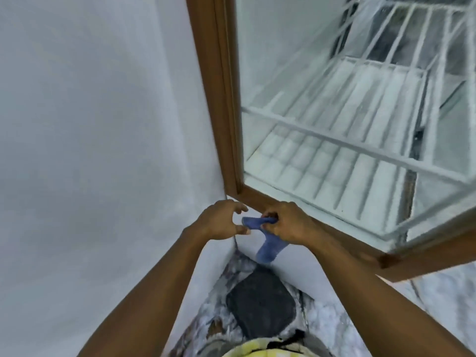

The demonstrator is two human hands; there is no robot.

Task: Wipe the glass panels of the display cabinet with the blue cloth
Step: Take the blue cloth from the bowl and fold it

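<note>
The right hand (288,225) is holding the blue cloth (268,249) just in front of the lower left corner of the display cabinet (224,99). Its grip is closing tightly: the fingers are curling round the middle of the bunched cloth. One short end of the cloth is sticking out leftward from that grip, and the longer end is hanging down below it, dangling over the floor (334,325).

The left hand (219,222) is hovering beside the short end with its grip spread in a loose C, thumb and forefinger apart on either side of the cloth tip and clasping nothing.

The cloth is sitting near the brown frame, below the glass panel (334,112) and not touching it. A dark mat (260,302) is lying on the floor underneath.
</note>
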